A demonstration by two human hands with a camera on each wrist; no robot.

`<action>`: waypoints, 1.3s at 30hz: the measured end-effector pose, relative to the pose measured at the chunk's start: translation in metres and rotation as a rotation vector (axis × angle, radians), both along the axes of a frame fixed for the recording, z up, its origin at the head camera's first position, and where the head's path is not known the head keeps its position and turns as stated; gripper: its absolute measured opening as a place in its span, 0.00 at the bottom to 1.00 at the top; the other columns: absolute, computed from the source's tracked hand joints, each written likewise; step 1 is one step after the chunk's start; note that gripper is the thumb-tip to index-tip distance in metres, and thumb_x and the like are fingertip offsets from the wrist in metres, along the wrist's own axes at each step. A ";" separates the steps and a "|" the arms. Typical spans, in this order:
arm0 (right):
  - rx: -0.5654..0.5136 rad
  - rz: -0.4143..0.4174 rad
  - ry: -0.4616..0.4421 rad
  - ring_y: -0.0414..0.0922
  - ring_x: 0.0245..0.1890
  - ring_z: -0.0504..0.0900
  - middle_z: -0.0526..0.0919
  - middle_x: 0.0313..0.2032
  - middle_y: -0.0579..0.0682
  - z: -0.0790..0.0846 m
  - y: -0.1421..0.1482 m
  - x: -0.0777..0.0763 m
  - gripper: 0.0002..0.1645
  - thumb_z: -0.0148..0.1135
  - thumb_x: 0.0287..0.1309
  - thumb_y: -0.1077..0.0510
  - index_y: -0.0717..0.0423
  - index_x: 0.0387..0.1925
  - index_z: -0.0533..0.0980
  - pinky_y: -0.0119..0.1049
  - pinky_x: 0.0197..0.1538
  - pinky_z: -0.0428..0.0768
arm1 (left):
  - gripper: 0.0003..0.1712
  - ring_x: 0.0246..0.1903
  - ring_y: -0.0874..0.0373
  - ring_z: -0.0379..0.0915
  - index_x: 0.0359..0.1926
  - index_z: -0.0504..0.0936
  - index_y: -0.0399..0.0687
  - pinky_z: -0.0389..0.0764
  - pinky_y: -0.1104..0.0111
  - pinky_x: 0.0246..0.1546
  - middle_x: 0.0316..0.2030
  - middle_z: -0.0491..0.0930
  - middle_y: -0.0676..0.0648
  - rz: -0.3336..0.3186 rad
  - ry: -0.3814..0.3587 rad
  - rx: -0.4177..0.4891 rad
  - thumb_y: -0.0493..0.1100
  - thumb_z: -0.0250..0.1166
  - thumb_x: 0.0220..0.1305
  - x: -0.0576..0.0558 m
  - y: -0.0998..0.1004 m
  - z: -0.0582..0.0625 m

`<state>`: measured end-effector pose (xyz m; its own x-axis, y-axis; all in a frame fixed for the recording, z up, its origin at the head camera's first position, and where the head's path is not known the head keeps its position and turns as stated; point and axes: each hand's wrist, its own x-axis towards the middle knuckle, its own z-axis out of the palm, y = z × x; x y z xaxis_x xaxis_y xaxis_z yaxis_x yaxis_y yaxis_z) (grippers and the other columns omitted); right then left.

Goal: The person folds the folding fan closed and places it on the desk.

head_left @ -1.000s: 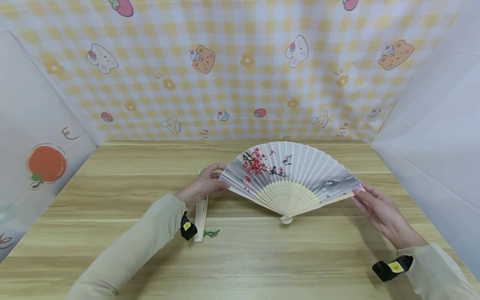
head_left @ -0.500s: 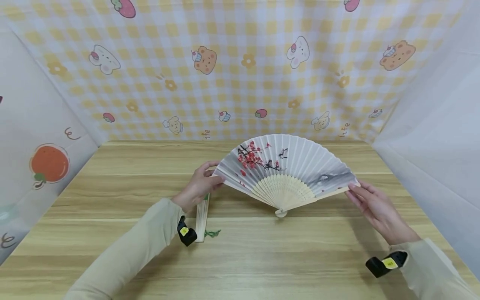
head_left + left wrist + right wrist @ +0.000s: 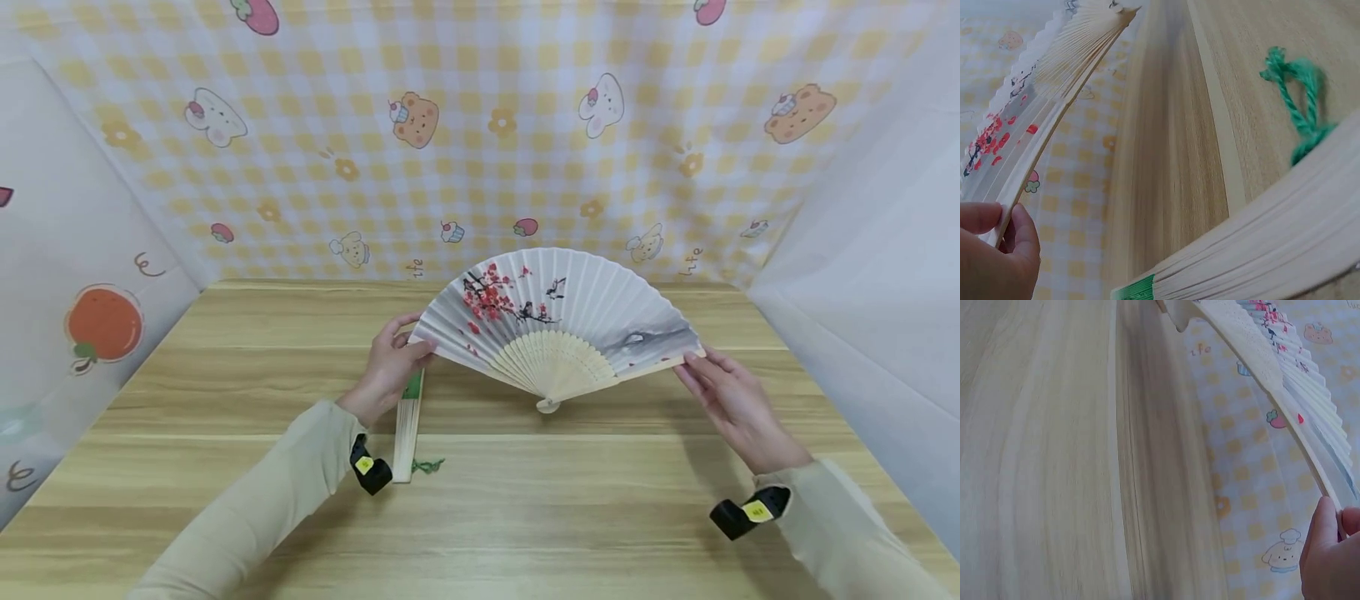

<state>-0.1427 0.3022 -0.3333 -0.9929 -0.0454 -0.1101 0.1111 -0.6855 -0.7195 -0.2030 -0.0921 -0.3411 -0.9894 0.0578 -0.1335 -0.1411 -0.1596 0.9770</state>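
A spread folding fan (image 3: 577,292) of pale grey cloth, painted with red blossoms, birds and a grey hill, is held up between both hands in the head view. My left hand (image 3: 386,367) pinches its left outer corner between thumb and fingers; the left wrist view shows this hand (image 3: 997,256) gripping the fan's edge rib (image 3: 1054,125). At the opposite corner my right hand (image 3: 738,404) pinches the other end rib, also seen in the right wrist view, where the rib (image 3: 1300,440) runs up from the fingers. Below my left hand lies a folded green fan (image 3: 407,433), its upper end partly hidden.
The wooden table (image 3: 525,508) spreads beneath both hands. A green cord (image 3: 427,466) lies beside the folded fan's lower end. Behind the table hangs a yellow checked cloth (image 3: 487,167) with cartoon prints, and white cloth stands at both sides.
Both hands have raised the spread fan and shifted it a little to the left in the head view. More of the folded fan's green part now shows. The folded fan stays in place.
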 end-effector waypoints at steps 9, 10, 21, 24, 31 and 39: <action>-0.009 -0.053 -0.013 0.43 0.36 0.79 0.76 0.36 0.52 -0.001 -0.018 -0.010 0.09 0.50 0.55 0.74 0.62 0.36 0.73 0.30 0.46 0.76 | 0.29 0.39 0.57 0.72 0.59 0.60 0.43 0.73 0.66 0.48 0.48 0.68 0.41 0.127 -0.012 0.100 0.25 0.54 0.56 -0.001 -0.006 0.002; -0.001 -0.055 -0.019 0.42 0.37 0.79 0.76 0.36 0.51 -0.001 -0.019 -0.010 0.09 0.50 0.55 0.73 0.62 0.36 0.72 0.30 0.46 0.75 | 0.29 0.39 0.57 0.72 0.59 0.61 0.43 0.74 0.68 0.47 0.47 0.69 0.42 0.139 -0.013 0.109 0.25 0.54 0.56 -0.001 -0.006 0.003; -0.001 -0.047 -0.010 0.44 0.40 0.78 0.73 0.41 0.51 0.002 -0.031 -0.017 0.12 0.50 0.56 0.72 0.61 0.41 0.69 0.31 0.49 0.73 | 0.23 0.35 0.59 0.72 0.51 0.67 0.45 0.75 0.71 0.45 0.38 0.71 0.46 0.221 0.025 0.200 0.24 0.55 0.55 -0.001 -0.011 0.002; -0.015 -0.036 0.000 0.45 0.39 0.78 0.75 0.40 0.52 0.002 -0.033 -0.020 0.11 0.50 0.56 0.72 0.61 0.40 0.72 0.32 0.49 0.73 | 0.20 0.33 0.60 0.73 0.47 0.68 0.46 0.75 0.72 0.44 0.35 0.72 0.47 0.238 0.023 0.227 0.25 0.56 0.55 -0.001 -0.013 0.001; -0.025 -0.030 -0.009 0.45 0.39 0.77 0.75 0.39 0.53 0.004 -0.035 -0.023 0.10 0.51 0.56 0.72 0.61 0.39 0.73 0.33 0.48 0.74 | 0.16 0.31 0.62 0.73 0.44 0.70 0.44 0.75 0.73 0.44 0.34 0.73 0.48 0.280 0.022 0.244 0.27 0.58 0.55 0.003 -0.012 0.003; -0.025 -0.111 0.006 0.45 0.33 0.79 0.76 0.35 0.53 0.005 -0.041 -0.025 0.12 0.52 0.54 0.73 0.61 0.40 0.67 0.33 0.44 0.77 | 0.15 0.34 0.60 0.74 0.43 0.70 0.45 0.75 0.73 0.44 0.36 0.73 0.46 0.277 0.029 0.258 0.26 0.56 0.56 0.005 -0.013 0.002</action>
<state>-0.1676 0.2615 -0.3283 -0.9926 0.0624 -0.1043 0.0292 -0.7111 -0.7025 -0.1982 -0.1047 -0.3390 -0.9752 -0.1849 -0.1215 -0.0312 -0.4291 0.9027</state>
